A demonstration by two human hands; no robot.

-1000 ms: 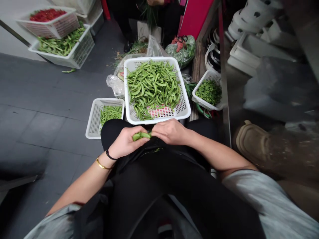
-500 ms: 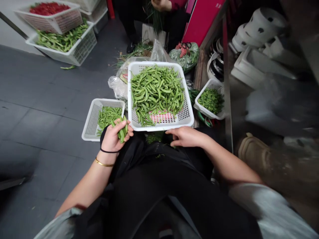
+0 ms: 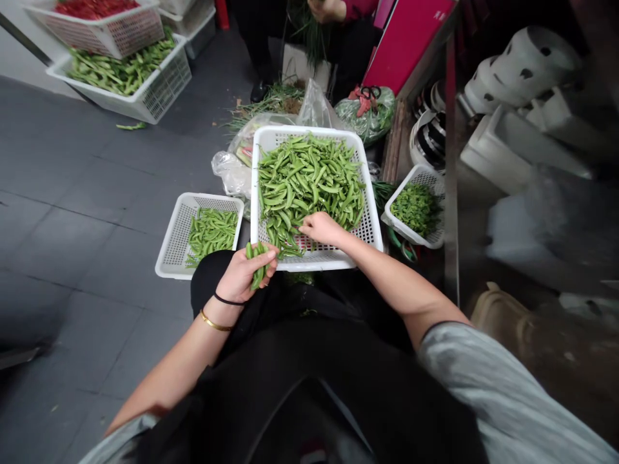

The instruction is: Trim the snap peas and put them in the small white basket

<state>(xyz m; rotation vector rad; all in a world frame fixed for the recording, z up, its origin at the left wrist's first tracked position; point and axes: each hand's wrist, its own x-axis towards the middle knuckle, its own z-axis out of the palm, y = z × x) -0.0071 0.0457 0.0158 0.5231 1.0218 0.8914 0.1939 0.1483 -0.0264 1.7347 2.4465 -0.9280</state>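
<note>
A large white basket (image 3: 376,219) full of sugar snap pea pods (image 3: 314,177) sits in front of me, just past my lap. My left hand (image 3: 247,270) is closed around several pea pods (image 3: 256,264) by the basket's near left corner. Inside the basket, over the near edge of the heap, is my right hand (image 3: 322,229). Its fingers are pinched together at the pods; whatever is between them is hidden. On the floor to the left, a smaller white basket (image 3: 167,254) contains more pea pods (image 3: 213,235).
A basket of leafy greens (image 3: 414,209) stands at right beside a metal post (image 3: 451,193). Plastic bags (image 3: 232,171) lie behind the large basket. Stacked baskets (image 3: 145,106) are at the far left. Across from me, another person's hand (image 3: 327,9) holds long green stalks.
My right hand has moved from the basket's near rim forward onto the pods inside. My left hand, still gripping pea pods, has shifted slightly right. The view has tilted a little.
</note>
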